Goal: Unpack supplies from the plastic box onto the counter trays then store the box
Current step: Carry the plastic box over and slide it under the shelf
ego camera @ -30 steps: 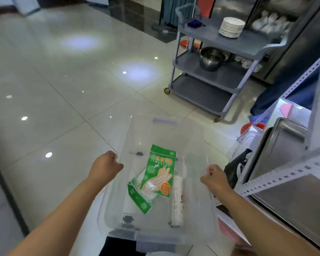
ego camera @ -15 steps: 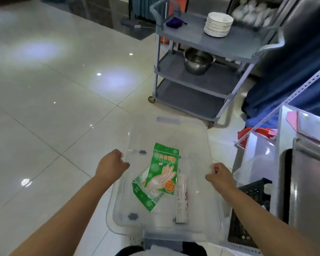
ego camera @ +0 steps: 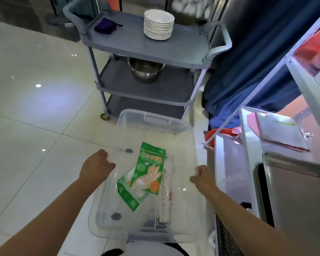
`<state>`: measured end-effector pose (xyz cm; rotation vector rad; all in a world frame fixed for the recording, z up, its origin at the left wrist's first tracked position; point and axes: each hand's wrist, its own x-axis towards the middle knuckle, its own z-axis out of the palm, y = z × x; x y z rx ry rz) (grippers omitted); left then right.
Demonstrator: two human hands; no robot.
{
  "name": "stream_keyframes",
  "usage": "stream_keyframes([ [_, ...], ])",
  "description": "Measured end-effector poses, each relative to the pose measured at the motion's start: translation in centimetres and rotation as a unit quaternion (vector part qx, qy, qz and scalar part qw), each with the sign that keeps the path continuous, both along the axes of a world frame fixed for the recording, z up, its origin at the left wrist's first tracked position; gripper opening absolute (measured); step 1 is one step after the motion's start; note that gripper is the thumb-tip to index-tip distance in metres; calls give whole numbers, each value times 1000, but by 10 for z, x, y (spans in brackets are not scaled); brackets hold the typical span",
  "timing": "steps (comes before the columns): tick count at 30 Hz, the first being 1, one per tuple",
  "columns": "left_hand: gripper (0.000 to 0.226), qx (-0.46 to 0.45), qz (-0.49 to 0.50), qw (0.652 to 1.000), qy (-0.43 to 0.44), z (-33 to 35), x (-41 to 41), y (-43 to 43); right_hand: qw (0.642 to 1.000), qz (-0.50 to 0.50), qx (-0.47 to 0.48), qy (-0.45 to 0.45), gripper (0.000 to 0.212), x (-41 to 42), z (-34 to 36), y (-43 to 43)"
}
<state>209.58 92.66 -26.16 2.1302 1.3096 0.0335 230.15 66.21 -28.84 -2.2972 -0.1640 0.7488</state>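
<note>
I carry a clear plastic box (ego camera: 151, 121) in front of me above the tiled floor. My left hand (ego camera: 96, 168) grips its left rim and my right hand (ego camera: 203, 177) grips its right rim. Inside lie two green packets of disposable gloves (ego camera: 150, 172), one overlapping the other, and a white roll in clear wrap (ego camera: 165, 202) along the right side. A steel tray (ego camera: 292, 191) sits on the counter at the right.
A grey three-tier cart (ego camera: 155, 47) stands ahead with a stack of white plates (ego camera: 158, 24), a purple cloth (ego camera: 105, 26) and a steel bowl (ego camera: 145, 70). A blue curtain (ego camera: 248, 71) and metal shelving (ego camera: 303, 84) are on the right. A black crate (ego camera: 227, 237) sits low by the counter.
I have moved forward and turned right with the box. The cart is now closer and more central, and the counter fills more of the right side. Both hands keep their grip.
</note>
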Motion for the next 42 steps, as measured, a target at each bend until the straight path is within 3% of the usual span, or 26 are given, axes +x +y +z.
stream_keyframes([
  [11,41,0,-110,994,12,-11,198,98,994,-103,-28,14,32,124,-12,54],
  [17,14,-8,-261,965,21,-26,322,143,967,-244,-62,30,28,156,-21,78],
  [25,7,-19,-422,903,84,-49,462,156,891,-444,-67,74,25,179,-48,104],
  [31,9,6,-511,852,113,-90,550,116,843,-530,-53,76,26,208,-99,89],
  [36,12,6,-550,829,104,-130,597,77,815,-571,-33,92,42,231,-142,68],
  [42,9,-50,-569,816,82,-192,655,27,758,-642,-48,104,30,262,-190,38],
])
